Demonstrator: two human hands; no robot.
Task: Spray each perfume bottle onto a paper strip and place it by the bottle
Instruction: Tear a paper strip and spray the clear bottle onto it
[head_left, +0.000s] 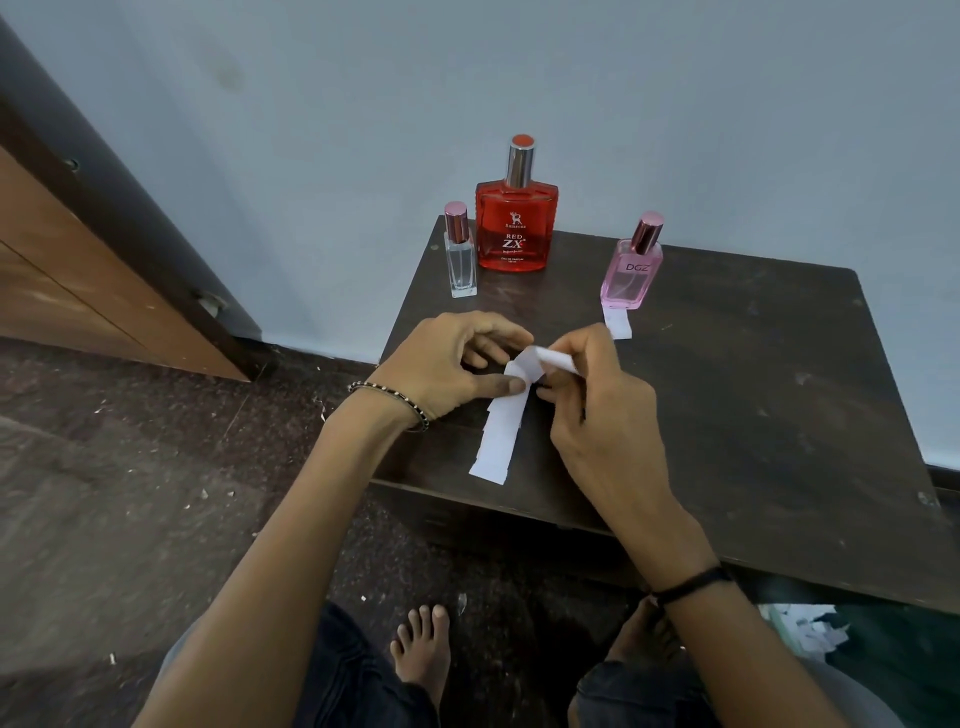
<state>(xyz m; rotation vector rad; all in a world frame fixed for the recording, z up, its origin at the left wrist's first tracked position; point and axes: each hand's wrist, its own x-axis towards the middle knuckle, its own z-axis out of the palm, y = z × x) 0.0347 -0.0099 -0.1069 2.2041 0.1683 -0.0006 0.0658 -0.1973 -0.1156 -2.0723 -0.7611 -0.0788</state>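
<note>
Three capped perfume bottles stand at the back of a dark wooden table (727, 395): a small clear bottle (460, 262), a large red bottle (516, 223) and a pink bottle (631, 270). One white paper strip (617, 322) lies flat in front of the pink bottle. Several white paper strips (497, 431) lie stacked near the table's front. My left hand (457, 371) pinches the top of this stack with thumb and fingers. My right hand (597, 410) holds one strip's upper end (545, 361), curled up off the stack.
The table stands against a pale blue wall. A brown wooden door and frame (104, 270) are at the left. Paper scraps (810, 634) lie on the dark floor at the lower right. My bare feet (423, 649) are below the table's front edge.
</note>
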